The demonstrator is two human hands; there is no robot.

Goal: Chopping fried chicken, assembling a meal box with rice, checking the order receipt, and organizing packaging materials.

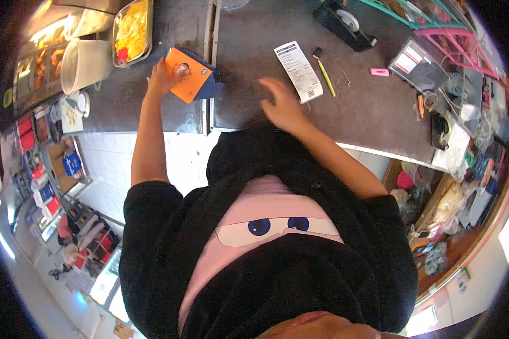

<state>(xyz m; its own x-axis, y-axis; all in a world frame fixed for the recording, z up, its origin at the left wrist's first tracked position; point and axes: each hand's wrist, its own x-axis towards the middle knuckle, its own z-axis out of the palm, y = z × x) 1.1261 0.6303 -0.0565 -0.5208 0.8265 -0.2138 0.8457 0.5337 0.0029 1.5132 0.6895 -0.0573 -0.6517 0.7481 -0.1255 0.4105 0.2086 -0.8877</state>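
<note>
My left hand [160, 79] grips the left edge of an orange printed packet [191, 78], its thumb lying over the front. A dark blue piece [212, 87] shows from under the packet's right side; whether the two are joined I cannot tell. My right hand [283, 108] is slightly blurred over the dark counter [241, 55], its fingers apart and nothing in them. Just beyond it lies a long printed paper receipt [299, 72], with a yellow-green-handled brush or pen-like tool [326, 78] to the right.
A black tape dispenser [343, 23], a pink sharpener-like item [379, 72] and a black device [420, 65] occupy the counter's right. Left of the packet stand a clear tray of yellow food [131, 31] and a translucent plastic tub [85, 65]. A gap [208, 72] divides the counter.
</note>
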